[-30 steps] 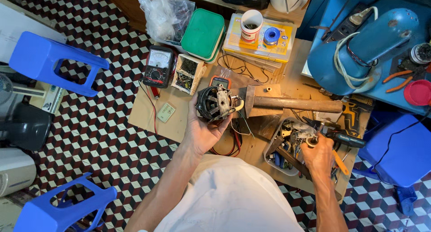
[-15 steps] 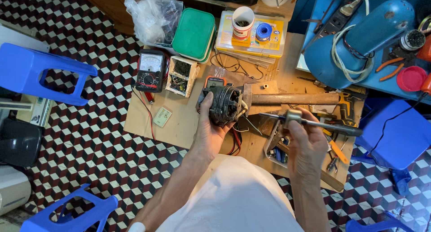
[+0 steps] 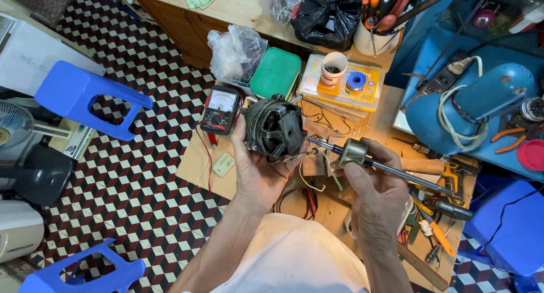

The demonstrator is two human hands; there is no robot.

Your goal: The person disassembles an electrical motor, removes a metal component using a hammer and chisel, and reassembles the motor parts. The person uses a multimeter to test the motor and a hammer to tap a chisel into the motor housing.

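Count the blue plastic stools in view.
3, maybe more hidden: one blue stool at upper left on the checkered floor, a second stool at bottom left, a third stool at right, cut off.

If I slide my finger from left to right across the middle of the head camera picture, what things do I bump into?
Blue stool → black meter with a dial → left hand holding the dark motor → right hand holding the metal shaft → blue fan housing → red lid.
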